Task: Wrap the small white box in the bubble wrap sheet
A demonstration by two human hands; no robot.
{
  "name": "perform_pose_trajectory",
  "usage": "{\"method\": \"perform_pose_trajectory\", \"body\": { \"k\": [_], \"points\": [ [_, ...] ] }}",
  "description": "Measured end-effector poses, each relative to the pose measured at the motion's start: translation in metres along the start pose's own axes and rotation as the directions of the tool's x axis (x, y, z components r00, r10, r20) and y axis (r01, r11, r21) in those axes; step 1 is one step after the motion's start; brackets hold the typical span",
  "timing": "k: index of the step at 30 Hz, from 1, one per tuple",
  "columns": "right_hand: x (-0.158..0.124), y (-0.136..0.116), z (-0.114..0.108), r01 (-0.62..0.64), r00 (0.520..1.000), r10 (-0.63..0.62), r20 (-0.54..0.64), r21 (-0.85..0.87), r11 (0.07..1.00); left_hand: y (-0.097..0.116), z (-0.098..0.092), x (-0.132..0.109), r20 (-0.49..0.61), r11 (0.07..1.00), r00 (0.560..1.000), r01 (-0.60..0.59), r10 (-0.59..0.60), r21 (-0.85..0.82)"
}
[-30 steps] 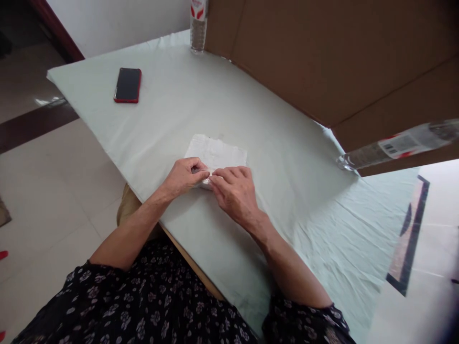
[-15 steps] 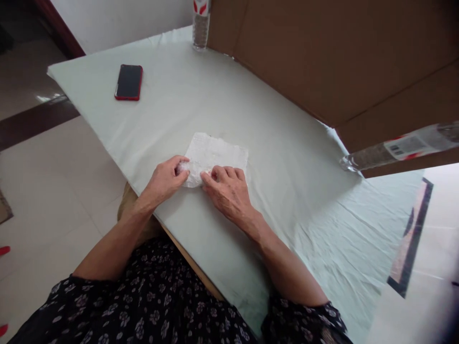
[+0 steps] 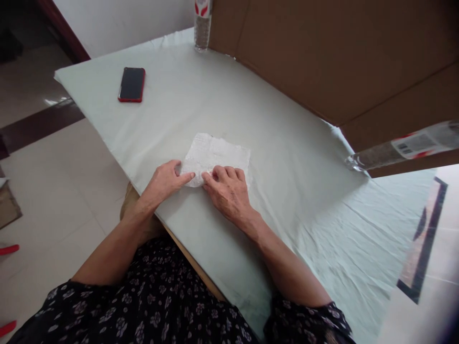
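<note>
A thin white sheet [image 3: 218,152], like tissue or paper, lies on the pale green tablecloth [image 3: 172,110] near the table's front edge. At its left corner is my left hand [image 3: 167,181], thumb and fingers apart, the thumb resting on the sheet's near edge. My right hand [image 3: 227,191] lies over the near right part of the sheet, fingers curled and thumb close to the index finger. Something small and reddish shows by those fingertips, too small to make out.
A phone with a red case [image 3: 132,84] lies at the back left. One clear bottle [image 3: 202,31] stands at the back, another bottle [image 3: 401,147] is at the right, both against a large brown cardboard panel [image 3: 304,52].
My left hand's fingers have opened away from the thumb, and the bunched left edge of the sheet now lies flatter. My right hand has hardly moved. The view has shifted slightly.
</note>
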State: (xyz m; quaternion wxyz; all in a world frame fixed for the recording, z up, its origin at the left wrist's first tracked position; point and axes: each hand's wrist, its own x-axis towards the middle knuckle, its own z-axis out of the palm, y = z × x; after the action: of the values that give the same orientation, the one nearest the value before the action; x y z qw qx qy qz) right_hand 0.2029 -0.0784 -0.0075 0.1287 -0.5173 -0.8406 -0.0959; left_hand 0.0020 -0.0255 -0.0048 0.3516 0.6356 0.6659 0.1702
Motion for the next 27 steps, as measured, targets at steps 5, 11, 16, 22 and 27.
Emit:
{"method": "perform_pose_trajectory", "body": {
  "k": [5,11,16,22,27],
  "points": [
    [0.001,-0.001,0.000,0.006,1.000,-0.006,-0.010,-0.028,1.000,0.006,0.004,0.004,0.076,0.984,0.997,0.004,0.009,-0.178],
    [0.001,-0.001,0.000,-0.002,1.000,0.002,0.000,0.006,1.000,0.014,0.009,0.009,0.052,0.987,0.989,-0.135,0.140,-0.088],
    [0.000,-0.002,0.003,-0.006,1.000,0.006,-0.015,0.005,1.000,0.024,0.017,0.011,-0.099,0.974,0.977,-0.174,0.189,0.143],
    [0.000,-0.003,0.003,0.007,0.999,-0.009,-0.047,-0.056,0.998,0.028,0.021,0.010,-0.033,0.987,0.996,-0.082,0.078,-0.141],
    [0.002,-0.002,-0.008,0.014,1.000,-0.014,0.017,0.005,1.000,0.033,0.022,0.007,0.093,0.856,0.995,0.070,-0.026,-0.512]
  ]
}}
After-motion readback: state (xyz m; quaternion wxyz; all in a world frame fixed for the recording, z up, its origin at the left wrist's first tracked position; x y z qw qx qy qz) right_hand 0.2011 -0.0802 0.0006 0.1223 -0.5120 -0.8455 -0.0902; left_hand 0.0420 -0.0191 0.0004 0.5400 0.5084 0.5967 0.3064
